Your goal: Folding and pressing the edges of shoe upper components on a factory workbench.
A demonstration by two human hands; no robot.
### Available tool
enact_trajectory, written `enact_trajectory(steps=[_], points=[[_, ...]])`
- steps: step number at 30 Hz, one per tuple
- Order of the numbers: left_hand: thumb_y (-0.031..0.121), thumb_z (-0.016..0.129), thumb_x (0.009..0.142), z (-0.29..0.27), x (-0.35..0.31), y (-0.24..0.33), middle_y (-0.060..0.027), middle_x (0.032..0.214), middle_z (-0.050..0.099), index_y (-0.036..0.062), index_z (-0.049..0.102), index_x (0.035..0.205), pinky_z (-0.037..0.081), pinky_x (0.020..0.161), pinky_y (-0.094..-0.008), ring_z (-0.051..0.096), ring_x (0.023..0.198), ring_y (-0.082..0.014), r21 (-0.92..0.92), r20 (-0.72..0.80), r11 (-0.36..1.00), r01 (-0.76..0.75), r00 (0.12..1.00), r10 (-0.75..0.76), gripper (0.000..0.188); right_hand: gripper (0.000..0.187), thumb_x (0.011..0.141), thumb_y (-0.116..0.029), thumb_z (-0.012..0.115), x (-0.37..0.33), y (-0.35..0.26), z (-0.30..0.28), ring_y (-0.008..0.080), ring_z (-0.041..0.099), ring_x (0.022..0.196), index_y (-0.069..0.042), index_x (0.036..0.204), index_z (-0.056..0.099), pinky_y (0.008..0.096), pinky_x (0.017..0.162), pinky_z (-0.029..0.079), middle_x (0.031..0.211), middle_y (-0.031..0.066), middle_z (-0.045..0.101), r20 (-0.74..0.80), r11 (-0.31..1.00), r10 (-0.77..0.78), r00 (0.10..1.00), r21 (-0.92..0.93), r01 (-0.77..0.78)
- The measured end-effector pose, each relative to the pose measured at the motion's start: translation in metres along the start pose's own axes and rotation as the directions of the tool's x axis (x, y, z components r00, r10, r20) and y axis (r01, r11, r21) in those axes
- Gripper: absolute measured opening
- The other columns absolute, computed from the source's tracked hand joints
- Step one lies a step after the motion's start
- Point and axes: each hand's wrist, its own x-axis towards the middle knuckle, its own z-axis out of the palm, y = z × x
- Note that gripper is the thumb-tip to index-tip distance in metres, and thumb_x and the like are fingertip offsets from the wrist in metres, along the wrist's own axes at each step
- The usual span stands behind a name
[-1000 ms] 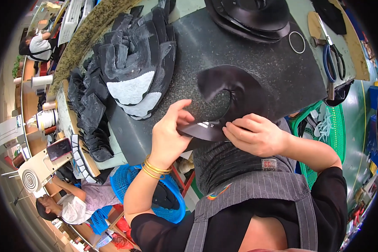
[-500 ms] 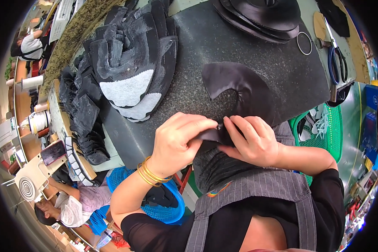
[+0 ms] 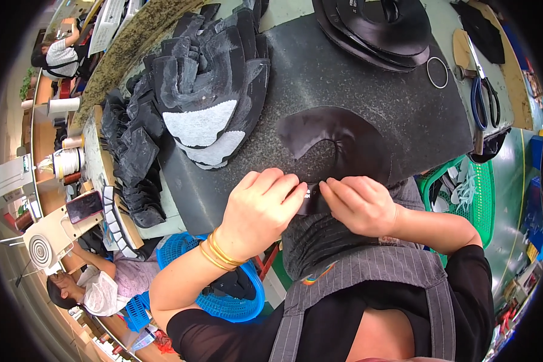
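Observation:
A curved, dark brown-black leather shoe upper piece (image 3: 359, 136) lies on the black work mat (image 3: 295, 60), its near end at the mat's front edge. My left hand (image 3: 262, 208) pinches that near end from the left, fingers curled. From the right, my right hand (image 3: 362, 205) grips the same end, its fingertips close to the left ones. A small white mark shows on the leather between them. The upper's inner edge is puckered into folds. What the thumbs do beneath is hidden.
Stacked black pieces with pale grey patches (image 3: 202, 123) lie at the left. Several finished-looking dark uppers (image 3: 380, 30) are piled at the far right, near a metal ring (image 3: 437, 72) and scissors (image 3: 481, 96). A green basket (image 3: 479, 205) and a blue basket (image 3: 238, 301) stand below table height.
The leather's near end, folded up between my fingers before, now lies flatter, with its white mark showing. My left hand has turned its knuckles upward. The view has shifted slightly.

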Motion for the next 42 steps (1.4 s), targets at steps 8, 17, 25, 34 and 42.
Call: enact_trajectory(steps=[8,17,25,34,42], points=[[0.005,0.067,0.069,0.015,-0.008,-0.026,-0.0063,0.097,0.067,0.0026,0.072,0.096,0.058,0.078,-0.0345,0.067,0.093,-0.0247,-0.098,-0.033,0.995,0.024,0.999,-0.027,0.027,0.051,0.069,-0.016,0.067,-0.005,0.016,-0.001,0.0160,0.059,0.094,0.004,0.115,0.071,0.0288,0.075,0.050,0.108,0.0049,0.058,0.049,0.985,-0.140,0.989,0.109,0.134],[0.008,0.068,0.073,0.028,-0.033,-0.048,-0.0064,0.106,0.071,0.0030,0.077,0.104,0.061,0.082,-0.0320,0.067,0.097,-0.0231,0.254,-0.094,0.894,-0.369,0.911,0.403,0.033,0.066,0.073,-0.032,0.077,-0.004,0.004,0.004,0.0127,0.050,0.092,-0.004,0.132,0.066,0.0294,0.076,0.044,0.108,-0.0012,0.050,0.156,0.996,-0.071,0.985,-0.042,0.079],[0.014,0.065,0.081,0.035,-0.041,-0.045,-0.0014,0.107,0.070,0.0102,0.079,0.106,0.052,0.078,-0.0286,0.061,0.102,-0.0176,0.431,-0.180,0.870,-0.240,0.922,0.343,0.029,0.076,0.072,-0.042,0.078,-0.001,-0.005,0.005,0.0145,0.045,0.097,-0.009,0.139,0.062,0.0299,0.076,0.043,0.109,-0.0004,0.045,0.219,0.989,-0.027,0.975,-0.135,0.057],[0.015,0.066,0.079,0.039,-0.046,-0.043,0.0017,0.110,0.071,0.0134,0.080,0.105,0.052,0.078,-0.0298,0.063,0.101,-0.0171,0.385,-0.184,0.901,-0.201,0.939,0.289,0.029,0.079,0.072,-0.053,0.077,0.005,-0.012,0.009,0.0171,0.042,0.095,-0.017,0.141,0.061,0.0308,0.074,0.041,0.104,0.0006,0.040,0.262,0.976,0.021,0.965,-0.213,0.037],[0.017,0.065,0.079,0.032,-0.050,-0.035,-0.0006,0.118,0.069,0.0110,0.076,0.116,0.051,0.081,-0.0353,0.064,0.105,-0.0206,0.294,-0.127,0.946,-0.133,0.976,0.176,0.039,0.078,0.073,-0.057,0.075,0.012,-0.019,0.010,0.0191,0.043,0.092,-0.026,0.143,0.060,0.0351,0.074,0.042,0.104,0.0028,0.042,0.351,0.969,0.093,0.932,-0.247,-0.004]])
